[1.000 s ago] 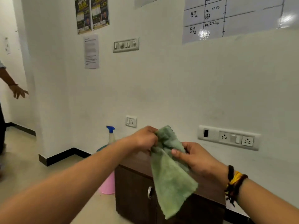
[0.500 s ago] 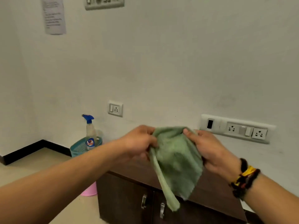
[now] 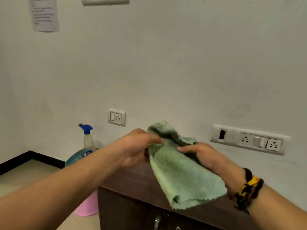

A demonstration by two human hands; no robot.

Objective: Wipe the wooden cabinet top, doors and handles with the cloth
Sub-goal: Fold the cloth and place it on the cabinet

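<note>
A green cloth (image 3: 181, 176) hangs between both my hands above the dark wooden cabinet (image 3: 132, 183). My left hand (image 3: 137, 148) pinches its upper left edge. My right hand (image 3: 202, 155) grips the upper right part, with cloth draped over the palm. The lower end of the cloth reaches the cabinet top near its front edge. Two metal door handles (image 3: 157, 223) show at the bottom, on the cabinet front. Much of the cabinet top is hidden by the cloth and my arms.
Left of the cabinet stands a pink bin (image 3: 87, 206) with a teal rim, with a blue-capped spray bottle (image 3: 88, 138) rising from it. A small wall socket (image 3: 116, 117) and a long socket strip (image 3: 249, 140) sit on the white wall behind.
The camera tilted down and closer to the cabinet. My hands regripped the cloth, and it now spreads wider, with its lower end down on the cabinet top.
</note>
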